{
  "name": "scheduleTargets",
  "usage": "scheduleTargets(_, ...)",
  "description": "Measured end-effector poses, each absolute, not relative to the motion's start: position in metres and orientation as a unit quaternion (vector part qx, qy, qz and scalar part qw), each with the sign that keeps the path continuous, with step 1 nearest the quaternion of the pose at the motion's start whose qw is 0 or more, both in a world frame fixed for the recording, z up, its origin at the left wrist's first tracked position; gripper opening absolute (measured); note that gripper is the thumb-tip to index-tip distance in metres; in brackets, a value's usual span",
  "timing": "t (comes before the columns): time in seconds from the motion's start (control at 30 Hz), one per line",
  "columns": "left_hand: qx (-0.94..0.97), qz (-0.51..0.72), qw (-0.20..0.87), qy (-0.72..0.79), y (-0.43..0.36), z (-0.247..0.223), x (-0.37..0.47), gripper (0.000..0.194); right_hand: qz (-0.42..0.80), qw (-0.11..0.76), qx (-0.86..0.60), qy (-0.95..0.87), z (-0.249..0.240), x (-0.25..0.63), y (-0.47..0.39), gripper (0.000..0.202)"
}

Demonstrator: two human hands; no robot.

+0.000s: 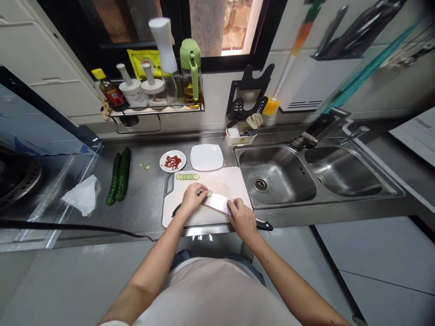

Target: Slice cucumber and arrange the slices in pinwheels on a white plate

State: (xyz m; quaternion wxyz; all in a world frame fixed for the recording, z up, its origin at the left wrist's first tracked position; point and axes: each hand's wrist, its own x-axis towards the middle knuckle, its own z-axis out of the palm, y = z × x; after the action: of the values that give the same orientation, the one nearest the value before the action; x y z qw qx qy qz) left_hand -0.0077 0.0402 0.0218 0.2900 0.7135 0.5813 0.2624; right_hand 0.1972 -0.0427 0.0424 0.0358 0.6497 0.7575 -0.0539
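Observation:
A white cutting board (235, 181) lies on the counter. My right hand (243, 219) grips a kitchen knife (217, 203) by the rear of its blade, its black handle sticking out past the hand. At the blade's front end, my left hand (194, 198) has its fingers closed at a pale cucumber slice (209, 193); the fingers partly cover it. A row of overlapping cucumber slices (187, 177) rests along the board's far left edge. Beside my left wrist a dark green cucumber piece (176, 210) shows, mostly hidden by the arm.
Behind the board stand a plate of chopped red pieces (172, 156) and a white square plate (206, 157). Two whole cucumbers (118, 177) and a crumpled white tissue (82, 195) lie left. A double sink (278, 175) is right. Above, a rack (156, 109) holds bottles and jars.

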Motion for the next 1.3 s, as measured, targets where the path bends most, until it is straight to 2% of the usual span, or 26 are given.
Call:
scheduleTargets(0.2,0.624,0.246,0.298,0.679,0.062,0.012,-0.013,0.014,-0.046,0.024,0.674,0.737,0.032,0.208,-0.041,0.037)
scheduleTargets(0.47,0.605,0.198,0.276,0.720,0.099,-0.007,-0.011,0.014,-0.059,0.007,0.689,0.722,0.027,0.210,-0.039,0.039)
scheduleTargets(0.83,0.629,0.155,0.208,0.733,0.122,-0.015,-0.011,0.020,-0.092,-0.009,0.705,0.703,0.025,0.212,-0.038,0.040)
scheduleTargets(1.3,0.623,0.177,0.206,0.733,0.122,-0.013,-0.015,0.023,-0.167,-0.063,0.716,0.675,0.025,0.207,-0.030,0.035)
